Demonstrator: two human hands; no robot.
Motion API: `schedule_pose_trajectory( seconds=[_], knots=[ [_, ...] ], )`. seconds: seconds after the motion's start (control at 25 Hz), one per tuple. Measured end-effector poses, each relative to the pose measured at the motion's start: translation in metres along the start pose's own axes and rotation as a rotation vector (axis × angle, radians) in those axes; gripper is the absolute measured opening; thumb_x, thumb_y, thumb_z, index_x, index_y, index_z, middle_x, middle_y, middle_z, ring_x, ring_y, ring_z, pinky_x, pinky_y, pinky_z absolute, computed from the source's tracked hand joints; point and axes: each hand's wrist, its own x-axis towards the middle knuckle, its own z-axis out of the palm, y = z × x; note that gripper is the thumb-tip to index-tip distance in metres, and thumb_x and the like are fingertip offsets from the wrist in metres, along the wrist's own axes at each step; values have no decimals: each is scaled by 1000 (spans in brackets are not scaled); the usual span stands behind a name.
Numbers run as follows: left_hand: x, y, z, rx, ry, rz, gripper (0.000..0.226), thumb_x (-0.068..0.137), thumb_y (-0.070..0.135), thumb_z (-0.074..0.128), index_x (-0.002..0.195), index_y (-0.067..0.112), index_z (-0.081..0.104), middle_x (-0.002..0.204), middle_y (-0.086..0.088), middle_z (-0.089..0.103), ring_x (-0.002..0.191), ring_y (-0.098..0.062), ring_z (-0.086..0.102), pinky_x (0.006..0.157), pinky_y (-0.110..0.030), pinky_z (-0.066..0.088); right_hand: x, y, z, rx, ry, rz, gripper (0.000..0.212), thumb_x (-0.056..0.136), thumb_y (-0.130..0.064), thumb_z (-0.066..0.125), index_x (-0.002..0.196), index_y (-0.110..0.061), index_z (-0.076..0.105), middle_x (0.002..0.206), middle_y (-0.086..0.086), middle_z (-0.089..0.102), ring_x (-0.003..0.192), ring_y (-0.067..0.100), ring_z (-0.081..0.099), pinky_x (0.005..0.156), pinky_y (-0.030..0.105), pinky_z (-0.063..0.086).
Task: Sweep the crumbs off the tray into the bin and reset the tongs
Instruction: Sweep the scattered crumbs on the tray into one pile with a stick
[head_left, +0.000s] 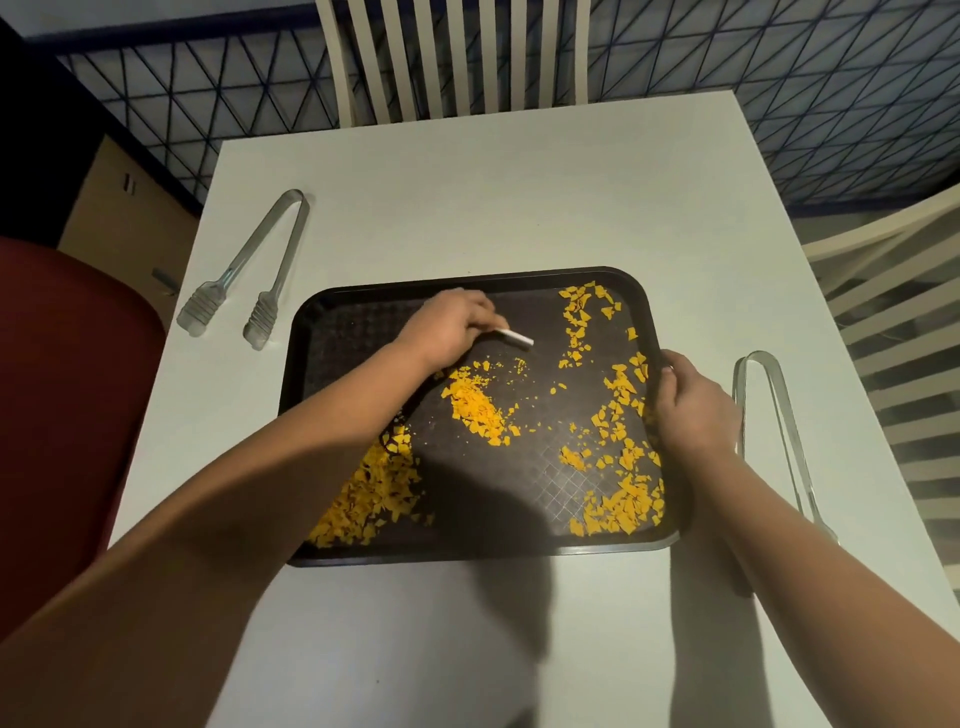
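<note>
Gripping: my left hand (451, 326) curls round a small white handle (517, 338) that sticks out toward the right, held over the far middle of the tray; what is on its working end I cannot tell.
Right hand: my right hand (688, 402) clamps the tray's right rim, fingers curled over the edge.
Tray: the dark tray (332, 312) lies flat on the white table (493, 197), straight in front of me.
Crumbs: yellow crumbs (475, 405) sit in a heap mid-tray, with more at the near-left corner and down the right side.
Left tongs: clear tongs (249, 275) lie on the table just left of the tray.
Right tongs: a second pair of tongs (779, 415) lies just right of the tray, beside my right wrist.
</note>
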Motion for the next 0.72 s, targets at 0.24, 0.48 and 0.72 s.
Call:
schedule_pose_trajectory(
  seconds=[0.24, 0.48, 0.72],
  knots=[
    [-8, 4, 12, 49, -128, 22, 27, 90, 4, 54, 110, 13, 70, 112, -5, 65, 104, -23, 55, 86, -24, 37, 1, 1, 0, -11, -3, 0, 37, 100, -25, 31, 132, -22, 50, 108, 16, 67, 100, 40, 60, 78, 39, 45],
    [-34, -9, -13, 110, -130, 75, 26, 88, 6, 58, 107, 18, 71, 108, 0, 67, 101, -20, 57, 89, -27, 40, 0, 0, 0, 3, 1, 0, 38, 100, -26, 31, 132, -22, 50, 110, 13, 67, 100, 38, 60, 77, 37, 45],
    [12, -28, -5, 109, 164, -236, 25, 94, 15, 52, 113, 17, 69, 111, -5, 65, 105, -26, 57, 83, -29, 42, 0, 0, -1, 11, -3, 3, 37, 100, -25, 31, 133, -21, 50, 111, 13, 67, 101, 37, 60, 79, 38, 45]
  ],
)
